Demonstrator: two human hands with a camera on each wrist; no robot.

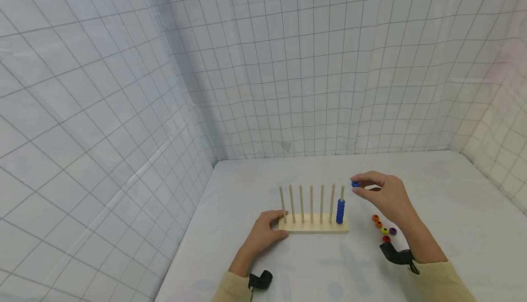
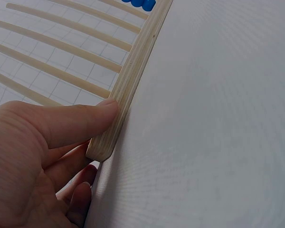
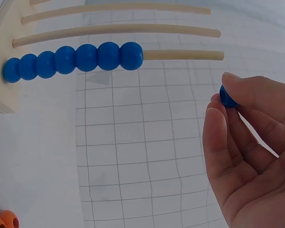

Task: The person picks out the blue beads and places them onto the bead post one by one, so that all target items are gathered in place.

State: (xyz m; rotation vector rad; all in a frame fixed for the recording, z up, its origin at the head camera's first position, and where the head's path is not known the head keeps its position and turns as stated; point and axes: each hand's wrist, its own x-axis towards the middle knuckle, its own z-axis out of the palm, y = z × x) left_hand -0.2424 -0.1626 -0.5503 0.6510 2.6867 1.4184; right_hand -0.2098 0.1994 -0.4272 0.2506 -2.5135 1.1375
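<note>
A wooden bead rack (image 1: 314, 229) with several upright pegs stands on the table. Its rightmost peg (image 3: 183, 55) carries a stack of blue beads (image 3: 85, 58), with the upper part of the peg bare. My left hand (image 1: 263, 231) grips the left end of the base, thumb (image 2: 83, 124) on the front edge and fingers behind. To the right of that peg's top, my right hand (image 1: 383, 194) pinches a single blue bead (image 3: 227, 97) between thumb and fingertips. The held bead is apart from the peg, and its hole shows in the right wrist view.
Right of the rack lie several loose beads: orange beads (image 1: 376, 218), a yellow bead (image 1: 384, 231), a purple bead (image 1: 393, 231) and a red bead (image 1: 386, 239). They are below my right forearm's inner side. A white gridded sheet (image 1: 304, 87) hangs behind the white table (image 1: 313, 265).
</note>
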